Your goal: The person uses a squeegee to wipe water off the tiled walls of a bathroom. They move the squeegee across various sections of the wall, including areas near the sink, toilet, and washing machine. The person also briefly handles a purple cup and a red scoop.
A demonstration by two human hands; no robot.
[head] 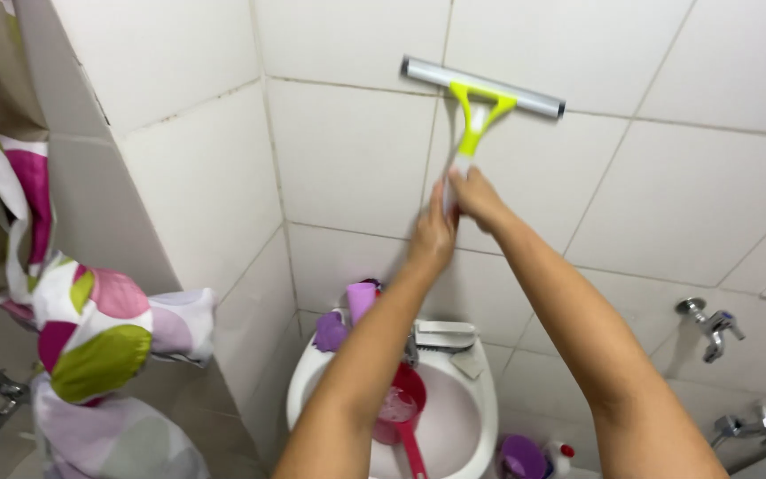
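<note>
Left hand (433, 232) and right hand (476, 197) both clamp the lime-green plastic squeegee with silver blade (480, 89), blade pressed against white tiled wall (347, 160).

I see white tiled walls (347, 160) meeting in a corner above a white basin (480, 417), with a spotted curtain (90, 328) far left of the basin, chrome taps (711, 326) to its right, and even light.

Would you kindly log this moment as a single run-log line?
hands: left hand and right hand both grip squeegee handle | blade: against white tiled wall | below: white basin holding red scoop
</note>
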